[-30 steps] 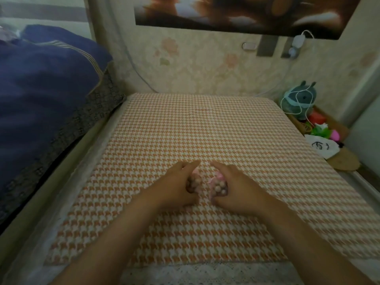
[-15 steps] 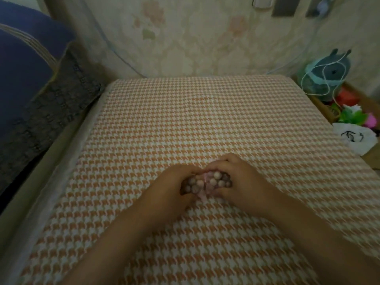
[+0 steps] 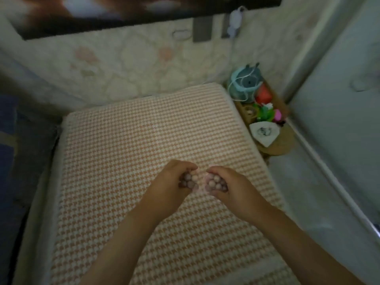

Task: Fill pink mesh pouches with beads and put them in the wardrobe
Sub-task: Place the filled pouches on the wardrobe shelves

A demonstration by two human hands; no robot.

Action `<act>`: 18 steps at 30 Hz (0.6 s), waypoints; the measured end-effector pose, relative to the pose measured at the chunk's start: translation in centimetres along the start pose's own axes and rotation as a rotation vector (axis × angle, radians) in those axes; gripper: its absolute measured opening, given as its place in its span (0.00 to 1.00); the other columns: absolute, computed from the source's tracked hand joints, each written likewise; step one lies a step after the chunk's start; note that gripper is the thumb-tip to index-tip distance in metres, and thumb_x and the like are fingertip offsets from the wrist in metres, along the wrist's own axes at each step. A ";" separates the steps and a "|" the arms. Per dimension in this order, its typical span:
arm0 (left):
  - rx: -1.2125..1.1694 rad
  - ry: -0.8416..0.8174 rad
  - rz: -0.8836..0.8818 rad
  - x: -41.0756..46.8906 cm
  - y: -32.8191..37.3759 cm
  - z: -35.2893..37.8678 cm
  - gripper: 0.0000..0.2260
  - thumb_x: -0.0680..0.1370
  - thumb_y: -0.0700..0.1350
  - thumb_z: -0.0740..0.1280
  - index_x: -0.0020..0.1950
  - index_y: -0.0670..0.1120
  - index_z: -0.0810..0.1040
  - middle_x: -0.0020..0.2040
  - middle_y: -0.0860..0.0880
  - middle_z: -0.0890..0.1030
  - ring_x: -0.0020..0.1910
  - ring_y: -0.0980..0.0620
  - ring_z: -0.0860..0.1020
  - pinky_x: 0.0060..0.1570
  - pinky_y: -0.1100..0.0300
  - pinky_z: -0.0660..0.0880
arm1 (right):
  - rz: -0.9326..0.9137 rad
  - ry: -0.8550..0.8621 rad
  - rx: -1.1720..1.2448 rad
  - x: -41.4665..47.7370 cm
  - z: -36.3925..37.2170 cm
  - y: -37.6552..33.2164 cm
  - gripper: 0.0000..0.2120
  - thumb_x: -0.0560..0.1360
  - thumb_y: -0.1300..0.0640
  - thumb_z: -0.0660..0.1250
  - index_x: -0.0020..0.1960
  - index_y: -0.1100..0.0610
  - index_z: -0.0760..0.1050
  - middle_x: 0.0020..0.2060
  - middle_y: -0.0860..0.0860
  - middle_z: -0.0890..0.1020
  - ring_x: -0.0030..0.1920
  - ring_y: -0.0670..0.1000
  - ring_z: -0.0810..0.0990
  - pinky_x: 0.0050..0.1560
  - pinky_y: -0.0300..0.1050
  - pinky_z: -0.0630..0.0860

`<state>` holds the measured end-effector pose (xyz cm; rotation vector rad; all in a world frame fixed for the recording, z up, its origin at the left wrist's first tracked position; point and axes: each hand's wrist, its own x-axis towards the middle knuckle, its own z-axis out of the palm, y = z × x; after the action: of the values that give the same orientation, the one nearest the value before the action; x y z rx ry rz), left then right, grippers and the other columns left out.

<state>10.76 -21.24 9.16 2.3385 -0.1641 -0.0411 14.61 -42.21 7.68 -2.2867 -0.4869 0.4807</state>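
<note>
head view, dim and somewhat blurred. both hands are over the bed [image 3: 123, 161], which has an orange-and-white houndstooth cover. left hand [image 3: 172, 182]: fingers curled closed around a pink mesh pouch [image 3: 188, 180] packed with round beads; the beads show at the inner side of the fist. right hand [image 3: 232, 186]: likewise curled closed around a second pink mesh pouch [image 3: 214, 183] of beads. the two pouches sit side by side between the hands, close together; cannot tell whether they touch. at the bed's right edge, near the wall, a tray [image 3: 275, 145] carries a teal rounded gadget [image 3: 244, 83] wrapped in white cable, plus small red, green and pink items.
</note>
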 end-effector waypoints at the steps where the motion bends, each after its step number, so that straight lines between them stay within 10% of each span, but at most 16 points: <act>1: 0.012 -0.030 0.041 1.0 3.1 -0.4 0.23 0.70 0.36 0.75 0.63 0.49 0.77 0.54 0.56 0.73 0.52 0.68 0.72 0.47 0.77 0.69 | 0.024 0.015 0.018 -1.4 -2.9 -0.6 0.22 0.76 0.49 0.71 0.69 0.47 0.71 0.59 0.45 0.79 0.55 0.43 0.79 0.56 0.37 0.76; 18: -0.062 -0.563 0.504 13.0 57.4 14.4 0.21 0.68 0.37 0.73 0.59 0.52 0.79 0.52 0.45 0.77 0.47 0.47 0.78 0.52 0.59 0.75 | 0.565 0.611 0.123 -37.8 -44.9 5.0 0.19 0.73 0.61 0.74 0.63 0.53 0.77 0.55 0.55 0.80 0.53 0.54 0.81 0.56 0.45 0.78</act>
<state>16.41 -72.79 40.46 2.1040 -1.0038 -0.4458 4.41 -89.72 40.94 -2.2790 0.4860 0.0491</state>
